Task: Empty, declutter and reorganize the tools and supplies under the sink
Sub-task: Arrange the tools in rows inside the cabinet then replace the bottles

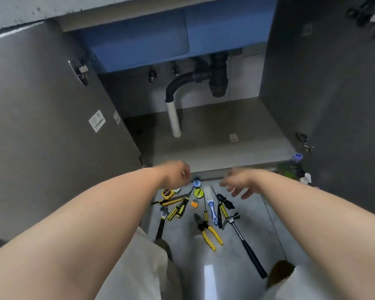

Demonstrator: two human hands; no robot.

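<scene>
Both arms reach over the cabinet (214, 135) lip. The right hand (236, 184) hangs loose, fingers spread, holding nothing. The left hand (178, 174) looks curled, with a glint by the knuckles, but it's blurred, so I can't tell if it grips anything. The tools (178, 210) lie on the floor (225, 267) at six o'clock from the cabinet: tape measure (166, 193) and wrench (161, 224) at nine of the spread, pliers (207, 231) central, hammer (243, 239) at four. Inside, only the pipe (174, 120) and a small tag (233, 137) show. Emptying looks nearly done, though green clutter (288, 169) sits at the cabinet's four o'clock corner. Sorting and putting back are all still to come, I'd say.
</scene>
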